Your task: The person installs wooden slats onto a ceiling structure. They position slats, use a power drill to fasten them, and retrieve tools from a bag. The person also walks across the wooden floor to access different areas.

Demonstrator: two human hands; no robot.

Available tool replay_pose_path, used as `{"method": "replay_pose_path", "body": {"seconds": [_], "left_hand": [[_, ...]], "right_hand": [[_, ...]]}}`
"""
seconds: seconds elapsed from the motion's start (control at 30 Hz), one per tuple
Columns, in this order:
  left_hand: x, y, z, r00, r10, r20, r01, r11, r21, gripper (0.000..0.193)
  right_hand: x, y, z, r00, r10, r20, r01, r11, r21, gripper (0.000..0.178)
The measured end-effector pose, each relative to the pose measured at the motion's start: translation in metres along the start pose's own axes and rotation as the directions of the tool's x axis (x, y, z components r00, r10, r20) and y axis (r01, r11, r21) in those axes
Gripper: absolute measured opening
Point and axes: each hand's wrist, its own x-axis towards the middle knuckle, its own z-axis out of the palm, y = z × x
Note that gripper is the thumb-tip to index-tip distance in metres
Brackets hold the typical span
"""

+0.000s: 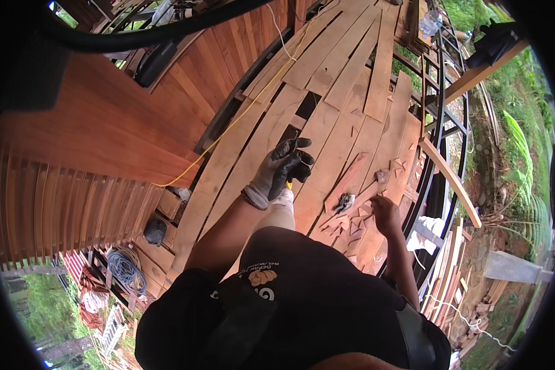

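My left hand (280,169) wears a grey and black work glove and is raised in front of my body. Its fingers are curled in and pressed together. A thin dark tip shows above them and a small yellow patch (288,185) below, but I cannot make out what they grip. To the right, my bare right hand (385,214) hangs over the planks with its fingers curled and its palm hidden. Beside it lies a black and pale bundle (344,203), probably a glove, on a reddish board (345,185). Small triangular wood offcuts (354,223) are scattered nearby.
Loose planks (246,145) form the floor, with a gap (307,106) ahead. A yellow cord (228,129) runs along the wooden wall (185,102). Dark metal framing (438,142) edges the right side. Coiled cable (126,271) lies back left; a wooden beam (451,182) slants out at right.
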Motion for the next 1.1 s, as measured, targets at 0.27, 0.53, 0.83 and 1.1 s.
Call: {"method": "replay_pose_path", "body": {"seconds": [0.27,0.53,0.83,1.1], "left_hand": [[0.251,0.033,-0.028,0.958,-0.282,-0.053,0.286,0.956,0.072,0.029],[0.534,-0.021,-0.049,0.893,-0.325,0.312,-0.062,0.598,0.799,0.035],[0.833,0.090,0.014,0.864,-0.500,-0.063,0.395,0.594,0.701,0.025],[1.084,0.052,-0.159,0.937,-0.053,0.346,-0.233,0.643,0.730,0.031]], "right_hand": [[0.196,0.101,0.015,0.931,0.363,0.042,-0.365,0.928,0.068,0.025],[0.434,0.070,-0.023,0.944,0.310,0.108,-0.328,0.862,0.386,0.020],[0.817,0.034,-0.160,0.957,-0.200,0.208,0.129,0.942,0.311,0.015],[1.110,-0.003,-0.187,0.837,-0.385,0.390,0.423,0.906,-0.015,0.033]]}}
